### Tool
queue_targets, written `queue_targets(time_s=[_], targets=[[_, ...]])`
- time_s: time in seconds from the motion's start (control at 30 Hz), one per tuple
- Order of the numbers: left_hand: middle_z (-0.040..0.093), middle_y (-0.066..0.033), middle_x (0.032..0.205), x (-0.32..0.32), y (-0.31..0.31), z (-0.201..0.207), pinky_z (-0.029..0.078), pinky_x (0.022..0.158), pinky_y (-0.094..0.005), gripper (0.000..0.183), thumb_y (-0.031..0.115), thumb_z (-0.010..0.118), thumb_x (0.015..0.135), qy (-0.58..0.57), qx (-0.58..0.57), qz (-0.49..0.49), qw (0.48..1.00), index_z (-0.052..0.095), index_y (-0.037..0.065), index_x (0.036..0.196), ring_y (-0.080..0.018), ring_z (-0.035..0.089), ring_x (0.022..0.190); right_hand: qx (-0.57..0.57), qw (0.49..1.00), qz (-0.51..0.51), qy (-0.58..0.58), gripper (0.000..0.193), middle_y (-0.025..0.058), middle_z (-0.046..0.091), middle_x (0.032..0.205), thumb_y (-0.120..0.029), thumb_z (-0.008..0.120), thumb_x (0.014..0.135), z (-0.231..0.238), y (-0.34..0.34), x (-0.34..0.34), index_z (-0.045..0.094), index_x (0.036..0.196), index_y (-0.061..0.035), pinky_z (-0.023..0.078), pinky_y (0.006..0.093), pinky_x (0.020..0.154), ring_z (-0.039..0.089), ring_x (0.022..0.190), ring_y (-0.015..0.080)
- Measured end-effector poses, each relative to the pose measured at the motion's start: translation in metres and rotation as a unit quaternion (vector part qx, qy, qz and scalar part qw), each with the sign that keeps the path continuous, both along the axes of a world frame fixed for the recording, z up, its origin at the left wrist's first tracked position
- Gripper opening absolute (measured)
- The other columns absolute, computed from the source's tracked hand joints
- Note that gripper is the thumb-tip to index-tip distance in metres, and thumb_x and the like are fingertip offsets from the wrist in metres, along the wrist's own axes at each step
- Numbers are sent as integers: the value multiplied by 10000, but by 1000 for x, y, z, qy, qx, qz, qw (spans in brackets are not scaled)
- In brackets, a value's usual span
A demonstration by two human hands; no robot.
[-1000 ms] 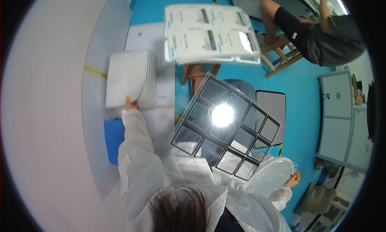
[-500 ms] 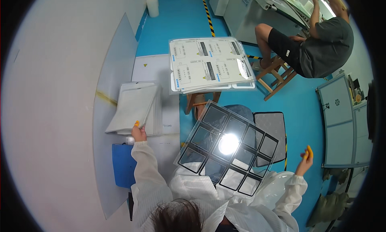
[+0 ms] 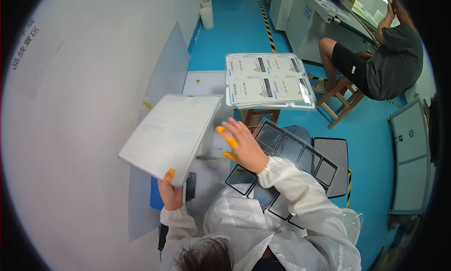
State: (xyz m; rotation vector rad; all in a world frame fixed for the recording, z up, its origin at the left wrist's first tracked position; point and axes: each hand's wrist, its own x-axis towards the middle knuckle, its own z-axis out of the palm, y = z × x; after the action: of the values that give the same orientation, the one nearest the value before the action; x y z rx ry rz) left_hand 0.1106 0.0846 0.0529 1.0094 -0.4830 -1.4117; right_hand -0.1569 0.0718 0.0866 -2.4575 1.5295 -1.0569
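My left hand (image 3: 171,193) grips the near corner of a stack of white sheets (image 3: 171,130), its thumb in an orange finger cot on top. The stack is tilted up at the left, beside the wall panel. My right hand (image 3: 245,149) is in the air just right of the stack, fingers apart and holding nothing, with orange cots on some of them. Beneath my right forearm, a clear sheet with black-framed square windows (image 3: 290,148) lies across my lap. The arm hides part of it.
Ahead, a pile of printed white label sheets (image 3: 268,78) rests on a wooden stool (image 3: 259,116). A co-worker (image 3: 394,59) sits on another wooden stool (image 3: 343,99) at the far right. A grey cushioned seat (image 3: 337,160) is to my right, a blue folder-like object (image 3: 156,193) at left.
My left hand has raised the white sheet stack off the left-hand surface. My right hand has swung from the far right across the clear sheet to beside the stack. The whole view has shifted.
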Motion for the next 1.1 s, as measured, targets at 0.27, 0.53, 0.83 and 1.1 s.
queue_targets(time_s=[0.27,0.53,0.83,1.1], targets=[[510,-166,1190,23,40,87,440,918,-377,579,108,585,768,-60,-84,-46,994,373,8,1297,-293,533,1064,-147,988,-19,33,582,89,508,1203,-50,674,680,28,-36,19,484,1227,-109,338,419,1024,455,1185,263],[392,-225,1333,26,25,139,485,843,-377,643,267,558,842,127,-122,-117,977,289,-26,1347,-300,506,1092,-376,919,-29,112,267,56,652,890,-83,660,717,143,21,-40,636,982,-109,521,314,682,644,812,240],[552,-127,1089,-83,-54,99,361,982,-386,670,441,579,836,-268,-444,-100,849,379,-23,1275,-222,490,1093,-145,953,-245,99,268,86,659,780,5,706,679,224,116,-117,645,937,-30,500,258,596,628,639,213],[610,-73,921,-133,-64,47,458,795,-228,416,-47,633,747,-212,-283,-464,812,519,-38,1147,-108,565,830,96,923,-373,1,238,113,644,725,-6,704,696,206,160,-151,622,906,69,493,240,652,615,652,137]])
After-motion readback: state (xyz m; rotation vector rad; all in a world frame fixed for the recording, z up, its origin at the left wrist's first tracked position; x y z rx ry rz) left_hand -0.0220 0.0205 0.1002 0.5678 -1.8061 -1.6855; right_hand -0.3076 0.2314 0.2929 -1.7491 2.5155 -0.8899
